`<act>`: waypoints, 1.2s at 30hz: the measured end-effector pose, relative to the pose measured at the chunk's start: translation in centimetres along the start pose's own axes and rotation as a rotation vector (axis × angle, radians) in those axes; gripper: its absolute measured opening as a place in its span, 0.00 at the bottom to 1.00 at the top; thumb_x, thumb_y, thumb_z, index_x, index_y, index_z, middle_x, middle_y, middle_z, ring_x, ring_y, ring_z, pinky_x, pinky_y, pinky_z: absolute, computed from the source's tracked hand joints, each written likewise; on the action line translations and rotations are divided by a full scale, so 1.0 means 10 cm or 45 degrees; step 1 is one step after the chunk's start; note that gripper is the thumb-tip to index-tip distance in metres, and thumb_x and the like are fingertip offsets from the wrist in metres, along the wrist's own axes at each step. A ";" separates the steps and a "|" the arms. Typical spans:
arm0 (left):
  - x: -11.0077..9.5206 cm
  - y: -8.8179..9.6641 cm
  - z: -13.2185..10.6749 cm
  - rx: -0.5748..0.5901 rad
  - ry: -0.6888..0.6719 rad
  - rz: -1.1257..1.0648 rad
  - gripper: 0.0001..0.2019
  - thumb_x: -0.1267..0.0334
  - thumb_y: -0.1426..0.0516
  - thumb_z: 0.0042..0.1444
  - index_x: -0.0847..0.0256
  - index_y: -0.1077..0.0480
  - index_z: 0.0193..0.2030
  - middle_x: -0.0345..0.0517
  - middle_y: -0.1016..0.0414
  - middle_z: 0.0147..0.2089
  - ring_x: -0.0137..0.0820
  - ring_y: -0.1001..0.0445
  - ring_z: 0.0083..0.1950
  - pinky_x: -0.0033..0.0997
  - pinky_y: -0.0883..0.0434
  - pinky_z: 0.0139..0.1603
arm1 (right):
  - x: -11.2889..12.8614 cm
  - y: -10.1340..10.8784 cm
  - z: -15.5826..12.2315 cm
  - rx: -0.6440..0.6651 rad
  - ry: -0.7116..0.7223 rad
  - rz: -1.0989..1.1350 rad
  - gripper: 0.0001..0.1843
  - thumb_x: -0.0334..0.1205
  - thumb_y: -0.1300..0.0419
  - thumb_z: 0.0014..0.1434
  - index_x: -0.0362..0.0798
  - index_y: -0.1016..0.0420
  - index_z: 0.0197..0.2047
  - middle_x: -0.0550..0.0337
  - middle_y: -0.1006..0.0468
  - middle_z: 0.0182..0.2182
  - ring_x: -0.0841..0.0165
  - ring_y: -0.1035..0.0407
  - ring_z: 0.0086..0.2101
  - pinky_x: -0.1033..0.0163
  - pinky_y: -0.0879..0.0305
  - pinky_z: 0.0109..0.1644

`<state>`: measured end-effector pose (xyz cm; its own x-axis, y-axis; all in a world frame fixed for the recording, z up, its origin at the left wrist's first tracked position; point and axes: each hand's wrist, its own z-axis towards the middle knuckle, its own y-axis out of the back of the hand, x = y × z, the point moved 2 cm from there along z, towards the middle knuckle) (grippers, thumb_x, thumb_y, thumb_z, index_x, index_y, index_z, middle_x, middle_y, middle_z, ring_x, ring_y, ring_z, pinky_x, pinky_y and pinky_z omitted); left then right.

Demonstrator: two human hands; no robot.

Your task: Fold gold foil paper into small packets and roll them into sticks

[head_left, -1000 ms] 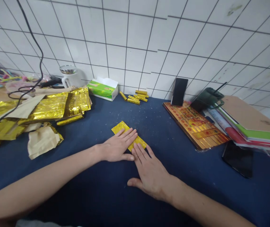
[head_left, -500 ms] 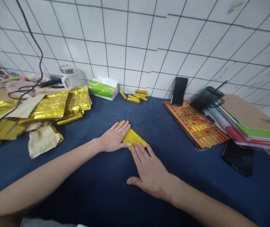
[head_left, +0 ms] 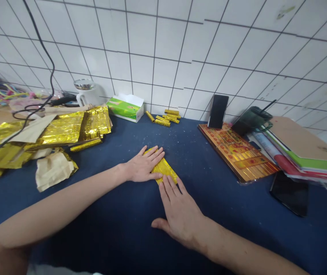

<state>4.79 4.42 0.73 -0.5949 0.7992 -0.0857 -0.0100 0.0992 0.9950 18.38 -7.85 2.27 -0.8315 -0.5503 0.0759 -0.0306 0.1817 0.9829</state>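
A piece of gold foil paper (head_left: 164, 168) lies flat on the dark blue tabletop (head_left: 117, 214), partly covered by my hands. My left hand (head_left: 144, 166) rests palm down over its left part, fingers stretched out and a little apart. On its near right end lie the fingertips of my right hand (head_left: 180, 210), which is flat with the thumb held out to the side. Behind them, near the wall, sit several small gold foil rolls (head_left: 165, 119). A heap of gold foil sheets (head_left: 65, 128) and a crumpled foil piece (head_left: 54, 170), pale side up, are at the left.
A green tissue pack (head_left: 125, 109) and a white mug (head_left: 85, 93) stand by the tiled wall. At right are an upright phone (head_left: 218, 111), an orange-gold packet (head_left: 238, 154), a dark cup (head_left: 251, 121), stacked folders (head_left: 309, 143) and a black phone (head_left: 289, 193). A black cable (head_left: 50, 61) hangs at left.
My left hand has slid slightly to the right over the foil paper, and its fingers are spread a bit more. My right hand stays almost in place. The view has shifted a little.
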 end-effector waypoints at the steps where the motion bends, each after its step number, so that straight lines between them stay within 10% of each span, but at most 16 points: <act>1: -0.01 0.00 -0.01 -0.011 0.016 0.012 0.38 0.40 0.63 0.58 0.66 0.61 0.66 0.54 0.64 0.68 0.43 0.65 0.68 0.51 0.62 0.63 | 0.00 0.00 0.00 0.001 0.003 -0.004 0.52 0.68 0.62 0.54 0.25 0.50 0.61 0.27 0.52 0.60 0.45 0.60 0.60 0.42 0.64 0.62; 10: -0.25 -0.07 -0.13 -0.034 0.045 -0.020 0.28 0.55 0.59 0.63 0.73 0.54 0.64 0.59 0.60 0.67 0.38 0.62 0.68 0.37 0.57 0.65 | -0.03 0.00 -0.01 -0.004 0.020 0.009 0.51 0.67 0.64 0.55 0.26 0.51 0.61 0.29 0.51 0.60 0.47 0.59 0.60 0.43 0.61 0.62; 27: -0.26 -0.11 -0.14 -0.042 0.001 -0.055 0.28 0.52 0.63 0.63 0.70 0.56 0.65 0.58 0.63 0.68 0.39 0.66 0.68 0.40 0.58 0.65 | -0.17 0.23 0.04 -0.019 0.106 0.186 0.37 0.59 0.56 0.59 0.37 0.41 0.59 0.43 0.39 0.58 0.57 0.47 0.58 0.50 0.56 0.62; 36: -0.29 -0.08 -0.15 -0.009 0.005 -0.047 0.33 0.47 0.64 0.61 0.72 0.58 0.65 0.59 0.64 0.68 0.40 0.66 0.68 0.40 0.60 0.65 | -0.29 -0.06 0.14 -0.057 0.070 0.140 0.46 0.63 0.59 0.57 0.32 0.59 0.64 0.39 0.60 0.64 0.56 0.68 0.62 0.46 0.63 0.63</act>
<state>5.32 1.09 0.30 -0.5972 0.7928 -0.1219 -0.0372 0.1244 0.9915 20.03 -5.20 1.24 -0.7969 -0.5730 0.1917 0.0850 0.2078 0.9745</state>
